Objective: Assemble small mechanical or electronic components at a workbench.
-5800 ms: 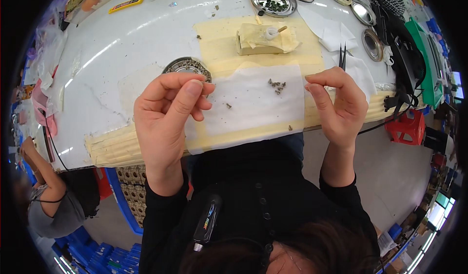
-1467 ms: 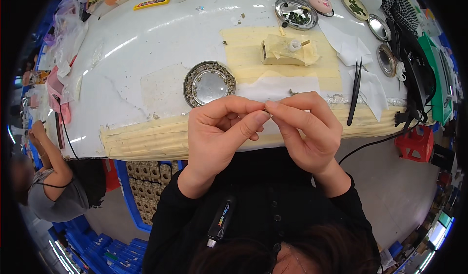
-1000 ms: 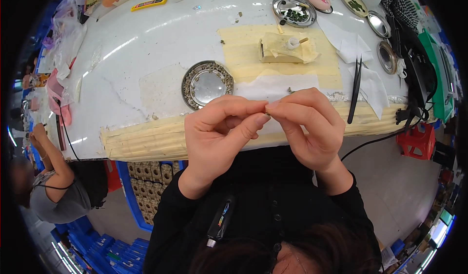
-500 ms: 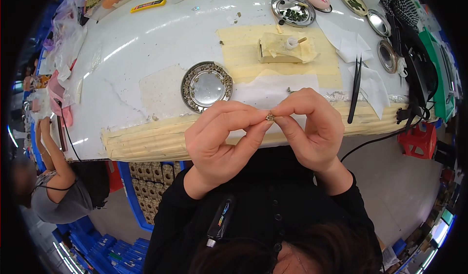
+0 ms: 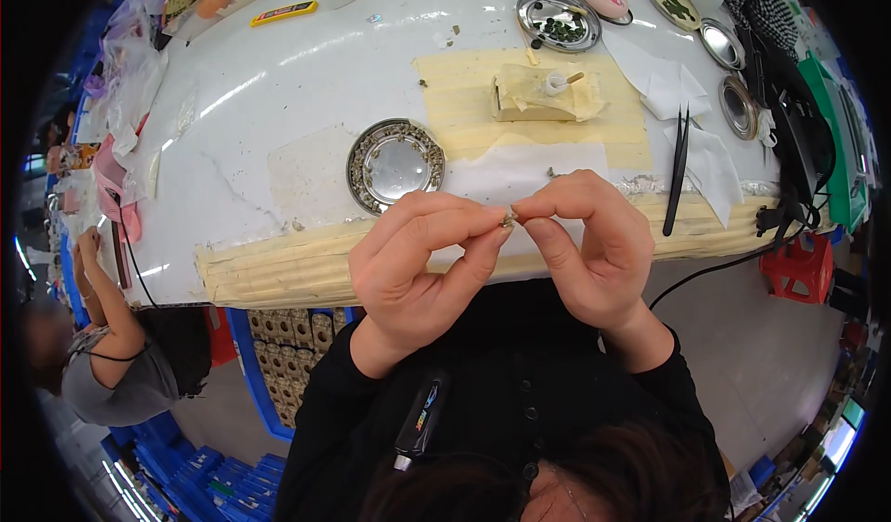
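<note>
Over the table's near edge my left hand [image 5: 422, 267] is closed, thumb and forefinger pinching a small metal piece [image 5: 509, 219]. The piece is gold-silver in colour and too small to make out further. My right hand [image 5: 594, 244] meets it from the other side in a curled pinch. Its forefinger is at the piece, and its thumb is just beside it. Beyond my left hand stands a round metal dish [image 5: 394, 183] with many similar small pieces round its rim. White paper [image 5: 501, 165] lies under and behind my fingertips.
Black tweezers [image 5: 678, 174] lie right of my right hand. Behind the paper, a tape-covered block [image 5: 534, 95] holds a small white cup [image 5: 555, 82]. A metal plate with dark green pieces [image 5: 560, 28] stands farther back. A co-worker's arm [image 5: 107, 299] is at the far left.
The small metal piece has turned slightly and shifted a little left with my left fingertips. My right thumb has drawn slightly away from it. Both hands stay at the same place.
</note>
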Demonstrator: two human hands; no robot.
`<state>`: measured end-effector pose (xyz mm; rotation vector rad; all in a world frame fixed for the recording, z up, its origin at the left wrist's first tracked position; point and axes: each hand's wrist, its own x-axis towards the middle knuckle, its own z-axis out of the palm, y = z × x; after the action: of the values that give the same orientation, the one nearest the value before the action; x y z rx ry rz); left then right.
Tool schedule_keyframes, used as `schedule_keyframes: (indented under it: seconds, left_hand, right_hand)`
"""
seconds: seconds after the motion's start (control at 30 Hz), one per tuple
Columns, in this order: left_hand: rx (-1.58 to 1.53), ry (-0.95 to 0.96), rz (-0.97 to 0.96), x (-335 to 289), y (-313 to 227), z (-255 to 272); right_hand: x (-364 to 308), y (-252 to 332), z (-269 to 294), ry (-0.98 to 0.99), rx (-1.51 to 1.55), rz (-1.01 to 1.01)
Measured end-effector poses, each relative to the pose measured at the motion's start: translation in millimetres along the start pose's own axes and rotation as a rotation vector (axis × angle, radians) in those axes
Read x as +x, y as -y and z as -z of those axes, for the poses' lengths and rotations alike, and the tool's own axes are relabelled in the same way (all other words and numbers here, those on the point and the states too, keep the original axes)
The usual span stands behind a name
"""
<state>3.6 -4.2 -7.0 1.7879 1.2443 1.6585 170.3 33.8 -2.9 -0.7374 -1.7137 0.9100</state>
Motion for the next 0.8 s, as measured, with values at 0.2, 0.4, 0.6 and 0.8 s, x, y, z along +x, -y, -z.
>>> schedule_keyframes:
  seconds: [0.2, 0.4, 0.6, 0.8]
  left_hand:
    - [0.065, -0.011, -0.122, 0.8, 2.4, -1.3]
    - [0.083, 0.001, -0.148, 1.7, 2.7, -1.2]
    - [0.098, 0.034, -0.147, 0.6, 1.6, 0.0]
    - [0.112, 0.038, -0.136, -1.6, 2.1, -0.7]
  right_hand:
    - [-5.1, -2.4, -1.2, 0.015, 0.101, -0.077]
    - [-5.3, 0.3, -0.6, 0.046, 0.203, -0.163]
    - [-3.5, 3.0, 3.5, 0.165, 0.657, -0.505]
    - [-3.3, 1.1, 4.9, 0.160, 0.696, -0.537]
